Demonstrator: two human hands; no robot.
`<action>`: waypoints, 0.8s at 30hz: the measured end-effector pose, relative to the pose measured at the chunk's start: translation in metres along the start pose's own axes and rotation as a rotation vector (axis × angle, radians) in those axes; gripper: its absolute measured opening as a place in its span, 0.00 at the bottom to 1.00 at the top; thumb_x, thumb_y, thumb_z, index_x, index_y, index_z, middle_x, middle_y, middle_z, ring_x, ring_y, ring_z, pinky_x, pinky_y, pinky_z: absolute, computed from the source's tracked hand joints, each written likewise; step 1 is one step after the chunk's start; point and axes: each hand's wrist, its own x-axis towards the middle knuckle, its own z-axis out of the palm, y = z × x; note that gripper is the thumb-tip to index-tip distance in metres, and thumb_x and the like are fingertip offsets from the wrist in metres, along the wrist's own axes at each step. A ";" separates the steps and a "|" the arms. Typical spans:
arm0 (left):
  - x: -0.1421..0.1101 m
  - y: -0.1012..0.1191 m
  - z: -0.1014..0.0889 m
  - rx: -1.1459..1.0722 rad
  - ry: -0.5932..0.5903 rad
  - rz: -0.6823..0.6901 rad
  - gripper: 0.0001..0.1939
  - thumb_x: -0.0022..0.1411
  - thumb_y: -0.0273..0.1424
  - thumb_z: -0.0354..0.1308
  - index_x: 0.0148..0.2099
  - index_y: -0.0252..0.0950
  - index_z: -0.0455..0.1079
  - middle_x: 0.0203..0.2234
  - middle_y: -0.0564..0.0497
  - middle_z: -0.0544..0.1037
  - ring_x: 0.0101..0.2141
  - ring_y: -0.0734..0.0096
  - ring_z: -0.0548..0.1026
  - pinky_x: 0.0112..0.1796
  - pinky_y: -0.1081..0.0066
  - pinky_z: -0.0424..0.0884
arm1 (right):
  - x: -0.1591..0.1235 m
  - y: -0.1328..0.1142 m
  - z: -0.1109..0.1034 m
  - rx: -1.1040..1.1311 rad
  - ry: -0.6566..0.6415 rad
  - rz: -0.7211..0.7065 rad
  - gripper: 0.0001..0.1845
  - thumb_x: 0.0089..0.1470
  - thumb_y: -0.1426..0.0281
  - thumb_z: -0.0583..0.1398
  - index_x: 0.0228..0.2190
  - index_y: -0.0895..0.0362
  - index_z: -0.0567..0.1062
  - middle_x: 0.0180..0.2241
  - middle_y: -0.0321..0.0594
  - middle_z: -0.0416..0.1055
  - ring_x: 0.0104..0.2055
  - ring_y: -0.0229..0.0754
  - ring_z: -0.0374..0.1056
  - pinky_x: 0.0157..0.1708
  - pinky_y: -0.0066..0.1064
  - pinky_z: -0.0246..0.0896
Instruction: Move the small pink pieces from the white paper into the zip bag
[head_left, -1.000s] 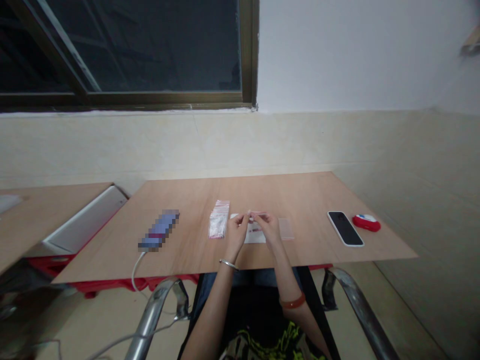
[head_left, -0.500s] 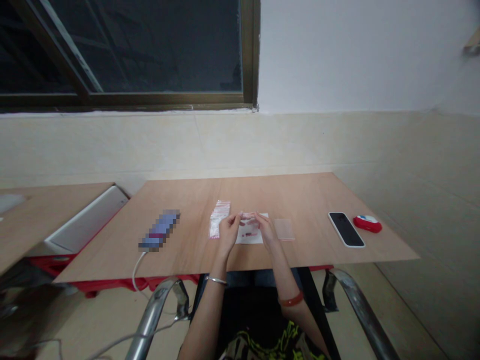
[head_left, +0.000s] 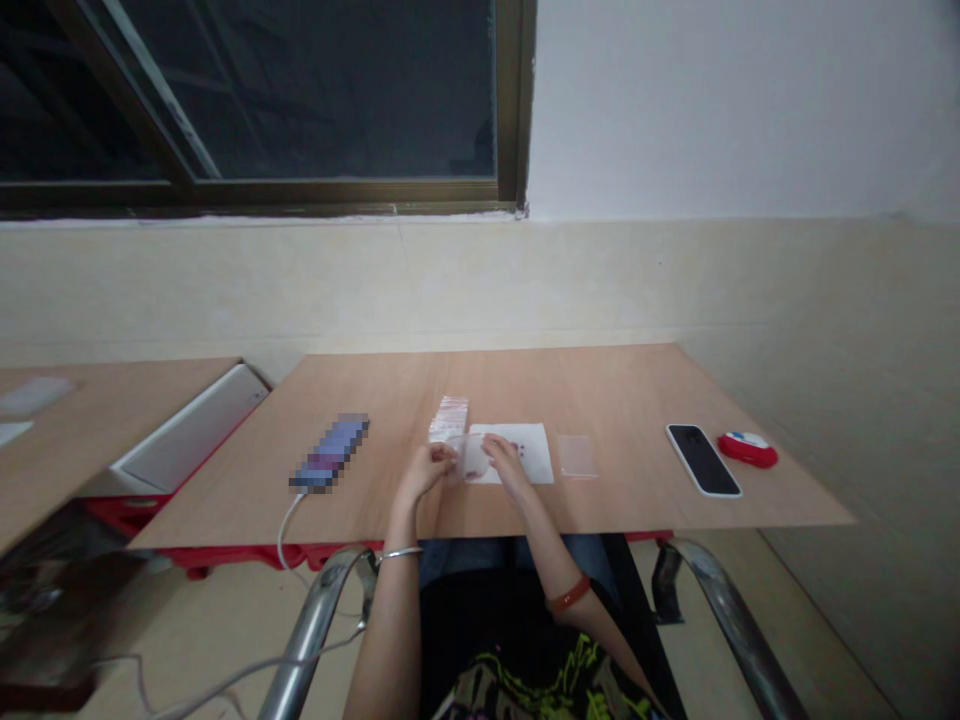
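My left hand (head_left: 426, 468) and my right hand (head_left: 504, 458) pinch the two ends of a small clear zip bag (head_left: 471, 456) just above the wooden table (head_left: 615, 385). Both hands are closed on the bag. Under it lies a white sheet (head_left: 534, 447) with a few small red pieces on it. A pile of small clear bags with red strips (head_left: 450, 417) lies just beyond my left hand. Another single clear bag (head_left: 577, 455) rests right of the sheet.
A phone on a white cable (head_left: 331, 452) lies at the left of the table. A black phone (head_left: 703, 459) and a red and white object (head_left: 747, 449) lie at the right. A white box (head_left: 184, 430) stands between two tables. Chrome chair arms (head_left: 319, 610) flank my lap.
Both hands have moved left and toward me with the small bag, coming down off the sheet's middle. The view has shifted slightly, so the table objects appear further right.
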 end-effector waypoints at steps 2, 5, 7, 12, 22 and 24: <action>0.000 -0.007 -0.006 0.070 0.071 -0.040 0.04 0.43 0.24 0.55 0.25 0.31 0.70 0.20 0.51 0.74 0.25 0.71 0.71 0.30 0.73 0.67 | 0.000 0.007 0.003 -0.010 -0.008 0.018 0.23 0.46 0.60 0.57 0.44 0.53 0.71 0.46 0.41 0.69 0.52 0.45 0.60 0.45 0.34 0.57; -0.001 -0.013 -0.012 0.216 0.224 -0.077 0.07 0.45 0.23 0.53 0.28 0.31 0.71 0.24 0.48 0.76 0.27 0.68 0.73 0.30 0.72 0.68 | 0.001 0.016 0.007 -0.015 -0.036 0.041 0.23 0.45 0.61 0.58 0.44 0.54 0.72 0.45 0.43 0.69 0.49 0.45 0.62 0.44 0.35 0.58; -0.001 -0.017 -0.012 0.314 0.346 -0.073 0.10 0.46 0.23 0.52 0.33 0.30 0.71 0.28 0.46 0.78 0.30 0.67 0.74 0.31 0.72 0.68 | 0.002 0.020 0.008 -0.012 -0.076 0.053 0.21 0.44 0.60 0.58 0.41 0.56 0.73 0.43 0.44 0.70 0.46 0.45 0.65 0.43 0.35 0.59; 0.001 -0.026 -0.006 0.450 0.530 -0.060 0.19 0.49 0.22 0.51 0.45 0.31 0.68 0.34 0.43 0.77 0.33 0.66 0.75 0.34 0.72 0.68 | 0.002 0.026 0.011 0.027 -0.194 0.074 0.17 0.44 0.59 0.58 0.32 0.58 0.75 0.37 0.41 0.73 0.41 0.42 0.68 0.40 0.32 0.60; -0.006 -0.030 0.003 0.506 0.537 -0.040 0.18 0.53 0.23 0.50 0.48 0.31 0.65 0.36 0.42 0.76 0.35 0.63 0.75 0.37 0.69 0.68 | -0.004 0.022 0.015 -0.001 -0.266 0.101 0.17 0.43 0.58 0.59 0.27 0.59 0.77 0.30 0.40 0.74 0.34 0.39 0.68 0.36 0.30 0.59; -0.008 -0.027 0.006 0.540 0.541 -0.056 0.19 0.52 0.22 0.49 0.48 0.31 0.65 0.36 0.42 0.76 0.36 0.63 0.74 0.38 0.68 0.68 | -0.003 0.022 0.014 0.004 -0.272 0.108 0.18 0.43 0.57 0.59 0.27 0.59 0.77 0.30 0.40 0.75 0.33 0.39 0.68 0.36 0.31 0.59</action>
